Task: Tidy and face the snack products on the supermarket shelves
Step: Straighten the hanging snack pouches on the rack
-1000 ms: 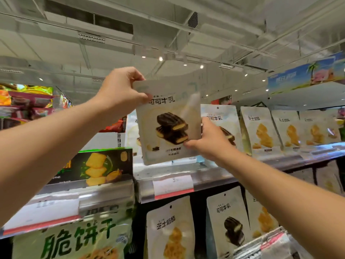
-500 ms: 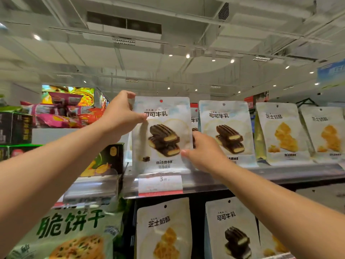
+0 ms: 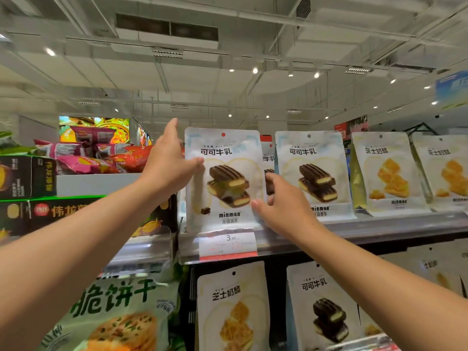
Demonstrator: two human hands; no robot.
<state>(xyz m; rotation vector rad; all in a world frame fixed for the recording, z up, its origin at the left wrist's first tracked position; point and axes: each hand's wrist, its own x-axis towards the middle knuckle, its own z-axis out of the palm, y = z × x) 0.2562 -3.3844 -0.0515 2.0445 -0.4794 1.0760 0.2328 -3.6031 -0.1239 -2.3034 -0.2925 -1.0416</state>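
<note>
Glossy flat cocoa pouch (image 3: 224, 181) upright, left hand (image 3: 168, 160) and right hand (image 3: 283, 209) grips open, flanking.

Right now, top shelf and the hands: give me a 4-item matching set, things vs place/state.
Things
1. white cocoa-milk pouch with red dot
2. yellow-white cheese snack pouch
3. left hand
4. white and red price tag

Place/state
A. on the shelf rail below the front pouch
B. fingers straight, thumb at a pouch's left edge
C. standing upright at the shelf front, between both hands
D. right of the second cocoa pouch

Pairs: 1-C, 2-D, 3-B, 4-A
</note>
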